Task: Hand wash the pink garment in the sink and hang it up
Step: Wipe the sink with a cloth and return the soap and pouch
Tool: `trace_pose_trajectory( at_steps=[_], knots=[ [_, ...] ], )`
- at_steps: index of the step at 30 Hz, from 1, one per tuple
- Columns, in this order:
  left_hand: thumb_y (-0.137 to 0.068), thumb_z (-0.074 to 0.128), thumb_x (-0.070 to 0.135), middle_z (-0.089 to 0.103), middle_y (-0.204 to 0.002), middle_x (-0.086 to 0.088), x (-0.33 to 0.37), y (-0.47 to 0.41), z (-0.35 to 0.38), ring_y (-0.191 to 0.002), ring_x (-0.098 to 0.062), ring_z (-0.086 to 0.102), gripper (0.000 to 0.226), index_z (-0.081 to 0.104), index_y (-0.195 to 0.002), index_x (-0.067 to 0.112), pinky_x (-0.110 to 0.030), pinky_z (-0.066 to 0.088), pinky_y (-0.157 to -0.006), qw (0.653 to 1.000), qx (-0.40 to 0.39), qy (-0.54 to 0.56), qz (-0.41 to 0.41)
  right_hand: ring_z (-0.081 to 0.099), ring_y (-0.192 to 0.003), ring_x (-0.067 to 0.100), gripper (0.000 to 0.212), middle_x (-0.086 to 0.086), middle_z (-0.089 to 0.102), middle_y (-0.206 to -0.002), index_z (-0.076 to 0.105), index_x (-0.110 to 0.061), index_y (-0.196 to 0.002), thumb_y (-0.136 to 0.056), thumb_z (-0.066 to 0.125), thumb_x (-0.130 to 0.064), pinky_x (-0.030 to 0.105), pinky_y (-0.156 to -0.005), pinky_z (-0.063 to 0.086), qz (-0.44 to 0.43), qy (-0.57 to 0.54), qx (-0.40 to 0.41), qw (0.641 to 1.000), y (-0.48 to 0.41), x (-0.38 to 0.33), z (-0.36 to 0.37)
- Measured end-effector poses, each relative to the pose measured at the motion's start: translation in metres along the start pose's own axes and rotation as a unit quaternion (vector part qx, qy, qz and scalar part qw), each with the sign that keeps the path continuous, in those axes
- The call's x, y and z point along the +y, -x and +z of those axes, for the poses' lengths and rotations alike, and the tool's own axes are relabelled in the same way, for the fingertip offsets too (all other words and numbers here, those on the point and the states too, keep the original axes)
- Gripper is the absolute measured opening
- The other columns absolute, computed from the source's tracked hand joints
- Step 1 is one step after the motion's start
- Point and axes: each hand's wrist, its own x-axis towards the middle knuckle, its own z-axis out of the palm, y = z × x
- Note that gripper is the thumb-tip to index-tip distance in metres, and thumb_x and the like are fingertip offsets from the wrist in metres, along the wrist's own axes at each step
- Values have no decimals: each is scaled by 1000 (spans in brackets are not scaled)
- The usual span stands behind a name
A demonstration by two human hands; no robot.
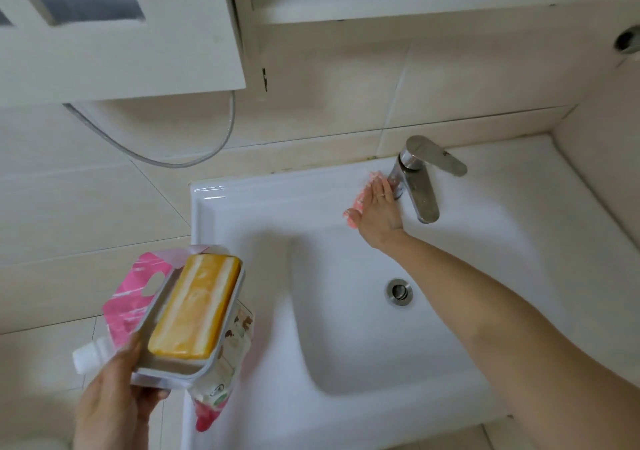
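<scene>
At centre frame, a person's right hand point(377, 212) lies flat on a small pink garment point(357, 204) on the white sink point(242, 207) ledge, just left of the steel tap point(420, 189) — fingers point(380, 186) straight and close together. At lower left, the left hand point(110, 404) grips a grey soap dish point(166, 373) bearing a yellow-orange soap bar point(195, 307) — fingers curled beneath it, a pink refill pouch point(138, 283) clamped underneath.
</scene>
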Motion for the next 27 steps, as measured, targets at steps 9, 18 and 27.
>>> trace_pose_trajectory(
  at_steps=[9,18,27],
  knots=[
    [-98,45,23,54,-62,-9,-11,7,19,-52,-18,48,23,60,-84,12,-10,39,-35,999,-17,-33,5,11,-144,27,46,14,54,-136,66,0,-117,-79,55,-23,40,-116,-11,-129,66,130,981,28,41,44],
    [-98,43,21,55,-55,-6,-16,18,32,-56,-20,46,25,60,-82,11,-11,40,-37,999,-25,-26,20,49,-129,28,53,18,48,-141,57,10,-123,-75,73,-7,41,-88,54,-81,-153,137,975,40,57,70],
    [-99,43,21,56,-58,-7,-23,22,39,-51,-14,51,26,58,-81,11,-13,41,-38,1000,-7,-9,16,58,-111,27,59,17,65,-116,53,-3,-126,-87,59,-47,41,-117,19,-1,-333,146,931,27,76,74]
  ],
)
